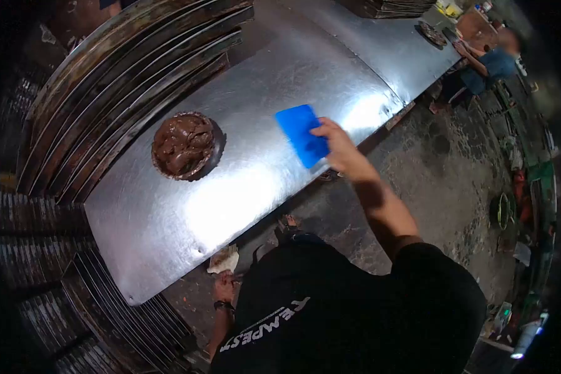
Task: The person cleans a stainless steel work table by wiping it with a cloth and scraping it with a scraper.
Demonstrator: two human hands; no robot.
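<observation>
My right hand (pixel 340 146) is closed on a flat blue scraper (pixel 303 135), held above the front edge of the metal table (pixel 262 124). Left of it on the table sits a round bowl heaped with brown paste (pixel 182 145). My left hand (pixel 225 287) is low beside my body, below the table's front edge. A pale, whitish piece (pixel 224 260) shows at its fingertips, and the fingers look closed on it.
Stacked curved metal trays (pixel 131 81) line the table's back left. More stacks (pixel 115 305) stand at the lower left. At the far right end a co-worker (pixel 489 65) reaches to the table near a dark round dish (pixel 431 35). A green basket (pixel 500 210) stands right.
</observation>
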